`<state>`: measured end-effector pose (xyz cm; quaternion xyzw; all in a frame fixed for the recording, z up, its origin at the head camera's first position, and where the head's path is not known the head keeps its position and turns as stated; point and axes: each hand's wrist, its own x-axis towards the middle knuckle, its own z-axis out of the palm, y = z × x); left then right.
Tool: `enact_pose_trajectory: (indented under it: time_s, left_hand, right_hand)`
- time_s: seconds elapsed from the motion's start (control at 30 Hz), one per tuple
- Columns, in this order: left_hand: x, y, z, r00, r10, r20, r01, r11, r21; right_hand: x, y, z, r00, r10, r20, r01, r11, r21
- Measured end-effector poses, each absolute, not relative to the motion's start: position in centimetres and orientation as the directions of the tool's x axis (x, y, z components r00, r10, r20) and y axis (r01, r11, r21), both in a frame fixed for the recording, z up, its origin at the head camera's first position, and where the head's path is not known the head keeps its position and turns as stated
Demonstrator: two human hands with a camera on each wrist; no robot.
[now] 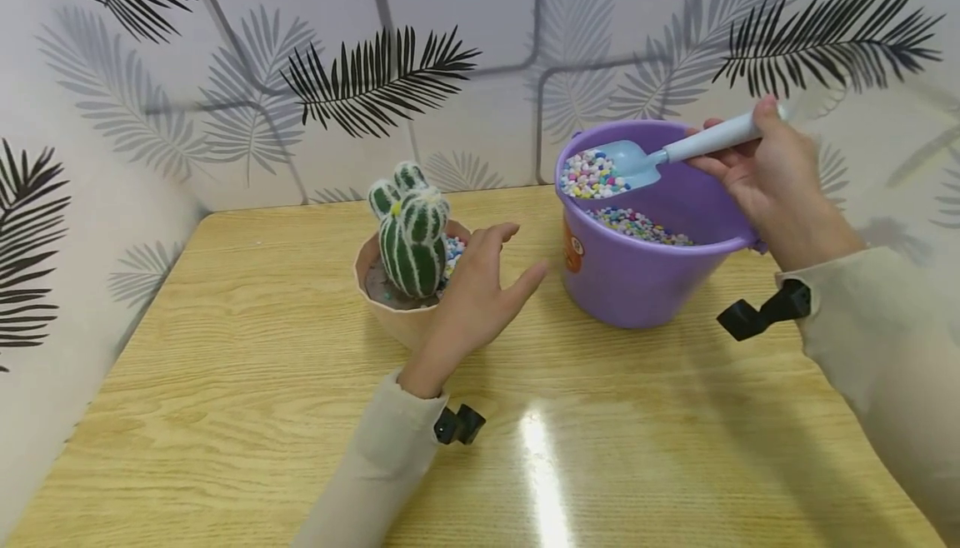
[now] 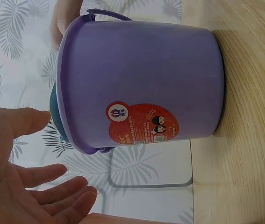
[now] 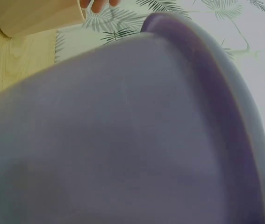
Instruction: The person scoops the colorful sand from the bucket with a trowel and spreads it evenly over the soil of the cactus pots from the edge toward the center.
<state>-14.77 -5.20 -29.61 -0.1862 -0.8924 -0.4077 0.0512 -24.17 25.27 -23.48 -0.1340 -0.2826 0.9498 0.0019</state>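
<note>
My right hand grips the white handle of a small light-blue shovel. Colourful pebbles are heaped on its blade, which is over the left rim of a purple bucket. More pebbles lie inside the bucket. My left hand, fingers spread and holding nothing, is beside a beige pot and partly covers it. In the pot stands a green cactus with white fuzzy ridges, amid grey-brown soil and some pebbles. The bucket hides the right hand in the right wrist view.
Both containers stand on a light wooden table, the pot left of the bucket. Behind them rises a wall with a leaf pattern. The bucket's handle hangs at its rim, and a red sticker is on its side.
</note>
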Motion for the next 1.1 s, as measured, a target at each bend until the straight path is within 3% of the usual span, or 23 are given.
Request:
enact_pose_trajectory:
  time_s: [0.57, 1.1]
  left_hand:
    - [-12.5, -7.2, -30.0, -0.898, 0.291, 0.330, 0.440, 0.584, 0.682]
    - [-10.7, -9.3, -30.2, -0.910, 0.250, 0.330, 0.414, 0.554, 0.722]
  right_hand:
    - [-23.7, 22.9, -23.4, -0.975, 0.039, -0.221, 0.086, -0.845, -0.527]
    - [-23.2, 20.7, -23.2, -0.975, 0.024, -0.223, 0.115, -0.801, -0.588]
